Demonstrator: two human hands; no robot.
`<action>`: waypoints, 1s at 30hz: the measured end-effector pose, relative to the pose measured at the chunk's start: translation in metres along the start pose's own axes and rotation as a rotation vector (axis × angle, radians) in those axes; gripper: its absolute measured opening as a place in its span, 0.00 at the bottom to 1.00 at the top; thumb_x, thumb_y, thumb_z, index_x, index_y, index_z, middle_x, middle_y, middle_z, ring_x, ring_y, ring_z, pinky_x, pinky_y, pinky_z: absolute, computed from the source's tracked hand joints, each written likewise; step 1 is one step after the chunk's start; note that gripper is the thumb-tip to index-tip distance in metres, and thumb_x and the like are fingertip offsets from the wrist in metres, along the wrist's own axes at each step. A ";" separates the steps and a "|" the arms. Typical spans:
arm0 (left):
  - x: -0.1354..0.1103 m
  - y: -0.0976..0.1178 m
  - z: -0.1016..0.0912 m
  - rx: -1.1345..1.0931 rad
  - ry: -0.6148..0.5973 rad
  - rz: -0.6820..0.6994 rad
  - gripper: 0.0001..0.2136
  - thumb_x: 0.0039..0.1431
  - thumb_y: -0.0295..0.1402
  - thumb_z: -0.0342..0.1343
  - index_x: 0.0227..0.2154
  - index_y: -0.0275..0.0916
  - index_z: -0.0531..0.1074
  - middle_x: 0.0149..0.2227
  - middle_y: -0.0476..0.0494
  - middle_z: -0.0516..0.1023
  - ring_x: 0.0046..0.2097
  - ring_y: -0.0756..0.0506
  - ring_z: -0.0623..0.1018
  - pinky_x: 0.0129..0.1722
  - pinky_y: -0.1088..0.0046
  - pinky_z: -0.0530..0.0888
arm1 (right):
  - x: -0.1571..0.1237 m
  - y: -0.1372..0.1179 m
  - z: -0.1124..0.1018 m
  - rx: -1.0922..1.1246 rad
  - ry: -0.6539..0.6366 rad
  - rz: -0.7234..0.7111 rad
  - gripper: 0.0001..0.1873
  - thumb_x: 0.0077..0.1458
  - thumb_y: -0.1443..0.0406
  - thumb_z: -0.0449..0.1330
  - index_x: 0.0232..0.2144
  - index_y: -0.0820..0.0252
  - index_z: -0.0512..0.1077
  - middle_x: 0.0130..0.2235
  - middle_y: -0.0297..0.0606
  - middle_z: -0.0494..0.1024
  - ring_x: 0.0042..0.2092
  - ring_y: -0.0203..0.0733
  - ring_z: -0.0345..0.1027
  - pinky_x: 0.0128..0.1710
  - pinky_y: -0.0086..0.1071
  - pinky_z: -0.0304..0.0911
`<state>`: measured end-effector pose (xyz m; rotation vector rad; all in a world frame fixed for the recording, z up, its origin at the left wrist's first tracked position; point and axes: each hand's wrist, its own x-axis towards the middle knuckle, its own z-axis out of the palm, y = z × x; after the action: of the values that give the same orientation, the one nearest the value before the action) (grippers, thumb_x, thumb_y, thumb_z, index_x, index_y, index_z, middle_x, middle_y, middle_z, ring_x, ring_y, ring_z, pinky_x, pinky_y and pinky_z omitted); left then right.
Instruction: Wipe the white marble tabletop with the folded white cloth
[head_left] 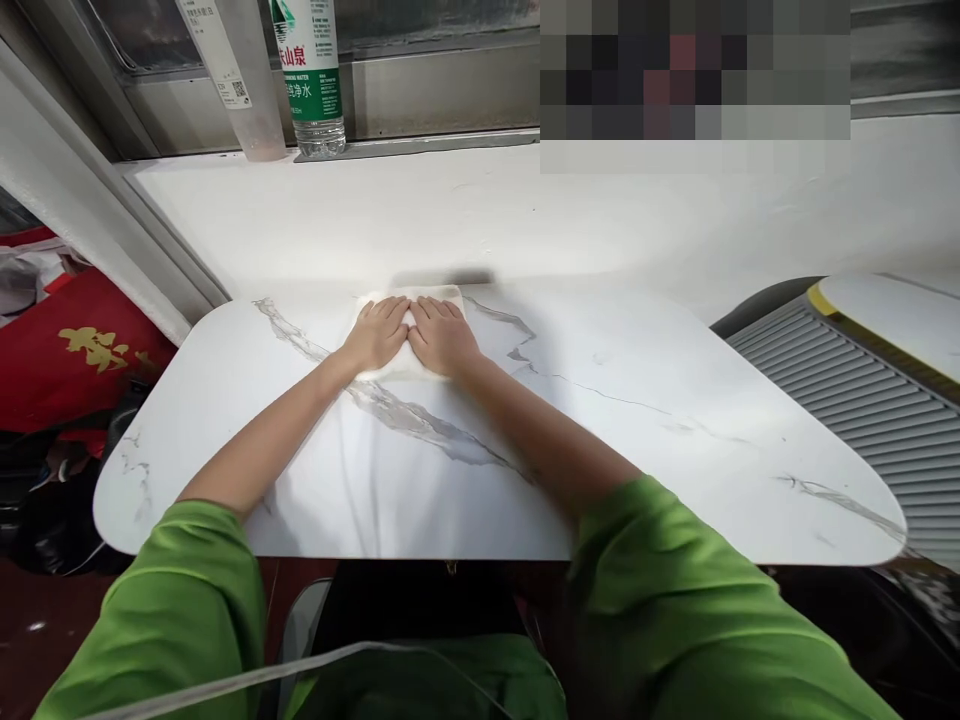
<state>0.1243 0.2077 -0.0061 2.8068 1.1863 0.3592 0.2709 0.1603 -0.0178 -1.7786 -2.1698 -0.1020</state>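
A folded white cloth (pixel 442 295) lies at the far edge of a white marble-patterned table (pixel 637 450). My left hand (pixel 379 332) and my right hand (pixel 441 335) rest side by side, palms down, on top of the cloth. The fingers of both hands are stretched out flat and point away from me, thumbs nearly touching. Most of the cloth is hidden under the hands. Both arms reach forward from green sleeves.
A white ledge runs behind the table, with a green-labelled water bottle (pixel 313 75) and a clear tube-like container (pixel 240 80) at a window. A red bag (pixel 75 350) sits left. A grey ribbed surface (pixel 862 410) lies right.
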 end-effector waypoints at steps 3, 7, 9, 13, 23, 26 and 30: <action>-0.043 0.013 -0.005 0.001 0.006 0.037 0.24 0.68 0.32 0.37 0.65 0.32 0.57 0.68 0.33 0.59 0.69 0.39 0.58 0.68 0.53 0.53 | -0.036 -0.025 -0.006 -0.029 0.022 -0.025 0.29 0.64 0.66 0.43 0.62 0.78 0.61 0.64 0.58 0.64 0.65 0.56 0.56 0.65 0.50 0.47; -0.115 0.037 -0.016 0.003 0.016 0.079 0.25 0.69 0.33 0.35 0.65 0.29 0.57 0.68 0.32 0.59 0.69 0.37 0.58 0.68 0.52 0.51 | -0.093 -0.068 -0.019 -0.034 0.029 -0.056 0.30 0.64 0.65 0.44 0.62 0.80 0.61 0.64 0.59 0.64 0.65 0.59 0.56 0.66 0.51 0.47; -0.150 0.050 -0.022 0.005 0.038 0.063 0.25 0.69 0.34 0.35 0.65 0.28 0.57 0.67 0.32 0.60 0.69 0.38 0.58 0.69 0.52 0.51 | -0.119 -0.088 -0.026 -0.011 0.035 -0.102 0.31 0.63 0.64 0.43 0.62 0.80 0.62 0.64 0.60 0.64 0.66 0.59 0.56 0.66 0.52 0.48; -0.202 0.069 -0.033 0.007 0.049 -0.007 0.26 0.69 0.34 0.34 0.65 0.30 0.58 0.67 0.32 0.61 0.70 0.40 0.56 0.70 0.53 0.50 | -0.150 -0.115 -0.038 0.035 0.022 -0.209 0.31 0.63 0.63 0.43 0.62 0.78 0.63 0.64 0.59 0.64 0.67 0.58 0.54 0.67 0.55 0.47; -0.162 0.009 -0.036 0.030 -0.032 -0.147 0.26 0.66 0.32 0.37 0.65 0.29 0.56 0.68 0.33 0.58 0.70 0.38 0.56 0.69 0.50 0.51 | -0.075 -0.119 -0.012 0.058 -0.046 -0.222 0.30 0.63 0.65 0.43 0.63 0.78 0.61 0.65 0.58 0.62 0.67 0.58 0.53 0.66 0.54 0.43; -0.119 -0.026 -0.034 0.058 -0.045 -0.192 0.26 0.66 0.31 0.37 0.65 0.29 0.56 0.69 0.33 0.57 0.70 0.39 0.56 0.68 0.51 0.51 | -0.021 -0.109 0.003 0.042 -0.048 -0.209 0.30 0.63 0.67 0.43 0.62 0.79 0.60 0.65 0.58 0.63 0.66 0.57 0.53 0.66 0.51 0.42; -0.066 -0.066 -0.031 0.071 -0.038 -0.210 0.26 0.66 0.31 0.37 0.65 0.29 0.56 0.69 0.33 0.57 0.70 0.40 0.57 0.68 0.54 0.52 | 0.042 -0.090 0.023 0.042 -0.022 -0.211 0.29 0.62 0.68 0.43 0.61 0.79 0.61 0.64 0.59 0.64 0.64 0.57 0.55 0.64 0.50 0.44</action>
<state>0.0260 0.2063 0.0013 2.6967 1.4958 0.2524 0.1725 0.1862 -0.0133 -1.5304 -2.3517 -0.0861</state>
